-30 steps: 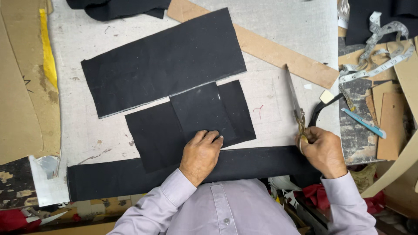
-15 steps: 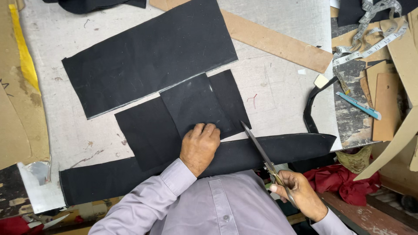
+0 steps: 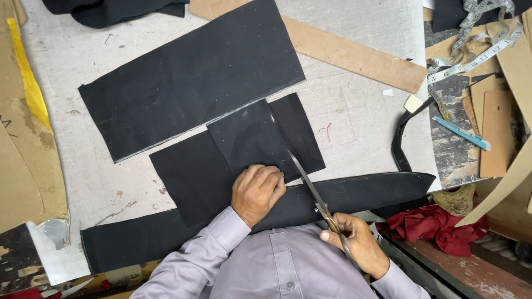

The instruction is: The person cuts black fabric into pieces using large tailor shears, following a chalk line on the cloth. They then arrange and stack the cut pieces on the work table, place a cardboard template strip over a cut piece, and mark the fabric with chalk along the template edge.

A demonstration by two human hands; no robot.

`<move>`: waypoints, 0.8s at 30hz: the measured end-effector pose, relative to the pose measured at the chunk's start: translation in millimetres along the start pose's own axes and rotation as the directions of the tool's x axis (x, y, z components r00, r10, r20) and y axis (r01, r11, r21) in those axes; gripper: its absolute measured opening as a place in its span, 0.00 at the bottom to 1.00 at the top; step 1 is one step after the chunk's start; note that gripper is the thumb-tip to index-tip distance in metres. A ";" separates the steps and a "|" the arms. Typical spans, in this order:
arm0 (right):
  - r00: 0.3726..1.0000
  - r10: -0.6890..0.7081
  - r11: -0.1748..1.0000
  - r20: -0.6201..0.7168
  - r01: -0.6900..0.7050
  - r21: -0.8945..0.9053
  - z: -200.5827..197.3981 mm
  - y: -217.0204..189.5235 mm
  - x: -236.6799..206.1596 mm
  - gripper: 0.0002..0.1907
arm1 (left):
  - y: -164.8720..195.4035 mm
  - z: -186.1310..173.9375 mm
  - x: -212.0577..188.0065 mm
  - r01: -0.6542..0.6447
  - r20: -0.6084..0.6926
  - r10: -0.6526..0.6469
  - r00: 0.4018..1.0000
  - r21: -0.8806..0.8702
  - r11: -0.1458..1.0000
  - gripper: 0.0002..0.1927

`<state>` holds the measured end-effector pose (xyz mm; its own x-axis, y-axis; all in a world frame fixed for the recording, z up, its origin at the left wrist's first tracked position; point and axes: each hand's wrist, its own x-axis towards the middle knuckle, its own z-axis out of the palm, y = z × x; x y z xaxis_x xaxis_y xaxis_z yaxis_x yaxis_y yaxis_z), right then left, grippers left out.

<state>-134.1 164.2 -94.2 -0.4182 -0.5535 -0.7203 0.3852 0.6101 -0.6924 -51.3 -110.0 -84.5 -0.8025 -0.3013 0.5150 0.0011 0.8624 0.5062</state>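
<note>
Watching the feed: left hand (image 3: 256,192) lies fingers-together, pinning the small black fabric piece (image 3: 244,149) mid-table, right hand (image 3: 354,243) clenches scissors (image 3: 316,196) whose tip just reaches its edge, so cutting's barely begun, I'd guess.

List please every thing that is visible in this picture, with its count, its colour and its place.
large fabric panel: 1, black, upper middle of the table
smaller fabric pieces: 2 overlapping, black, table centre
long fabric strip: 1, black, along the near table edge
fabric heap: 1, black, top left edge
curved strip: 1, black, right of centre
cardboard strip: 1, brown, top, lying diagonally
measuring tape: 1, pale grey, top right
pen-like tool: 1, light blue, right side
chalk piece: 1, cream, right of centre
red cloth: 1, red, lower right
table: 1, whitish grey
scissors: 1, metal, in the right hand
left hand: pressing on the smaller pieces
right hand: gripping the scissors
</note>
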 end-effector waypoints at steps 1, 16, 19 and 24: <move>1.000 -0.006 1.000 -0.017 0.006 -0.009 1.3 -1.2 0.5 0.18 | 0.7 0.0 -0.3 -0.002 0.002 0.002 1.000 -0.004 1.000 0.05; 0.997 0.028 0.999 -0.067 -0.024 0.047 12.5 3.9 -1.8 0.19 | 4.7 3.1 -4.8 0.009 0.040 -0.009 0.999 0.003 1.000 0.05; 0.996 0.041 0.999 -0.077 -0.040 0.010 13.0 6.2 -3.3 0.20 | 5.7 2.9 -5.5 0.017 0.045 -0.017 0.999 0.007 1.000 0.05; 0.991 0.089 0.996 -0.104 -0.090 -0.006 15.3 10.7 -7.0 0.20 | 7.5 2.3 -4.9 0.034 0.056 -0.034 0.998 -0.001 0.999 0.05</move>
<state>-114.5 166.0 -97.3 -0.4654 -0.4355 -0.7705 0.4166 0.6604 -0.6248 -48.7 -101.2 -84.7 -0.8341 -0.3070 0.4583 -0.0256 0.8515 0.5238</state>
